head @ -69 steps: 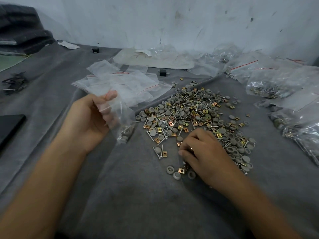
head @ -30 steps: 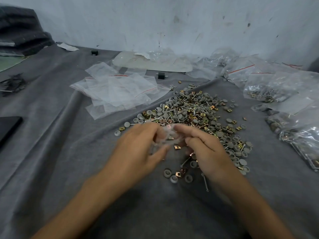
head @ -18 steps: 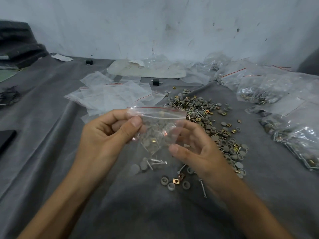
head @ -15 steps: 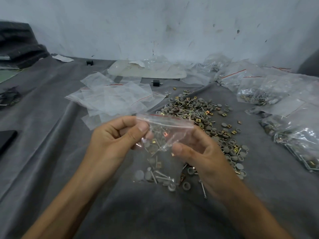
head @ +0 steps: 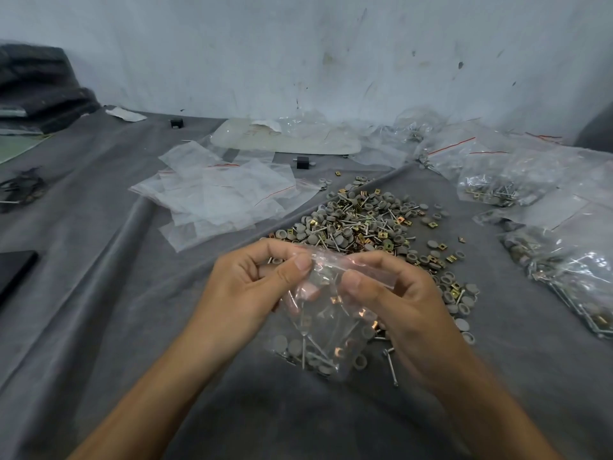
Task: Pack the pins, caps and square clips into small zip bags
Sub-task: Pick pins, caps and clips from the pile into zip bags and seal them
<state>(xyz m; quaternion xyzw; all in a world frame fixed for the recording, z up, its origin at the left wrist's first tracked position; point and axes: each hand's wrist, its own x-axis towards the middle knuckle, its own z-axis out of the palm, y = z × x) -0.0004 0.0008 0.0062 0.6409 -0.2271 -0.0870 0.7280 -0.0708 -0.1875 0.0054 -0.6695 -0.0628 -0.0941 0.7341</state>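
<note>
Both hands hold one small clear zip bag (head: 326, 330) above the grey cloth. My left hand (head: 255, 287) pinches its top left edge between thumb and fingers. My right hand (head: 394, 300) pinches its top right edge. Grey round caps, silver pins and gold square clips sit in the bag's bottom. Behind the hands spreads a loose pile of parts (head: 368, 227) with the same three kinds. A single pin (head: 390, 365) lies on the cloth under my right hand.
A stack of flat unfilled zip bags (head: 219, 194) lies at the left behind my hands. Filled bags (head: 491, 184) crowd the right side and back. A dark flat object (head: 15, 270) sits at the left edge. A white wall closes the back.
My left hand brought the bag from the left to the middle. Both hands lifted it with parts inside, and the thumbs have closed in along its top edge.
</note>
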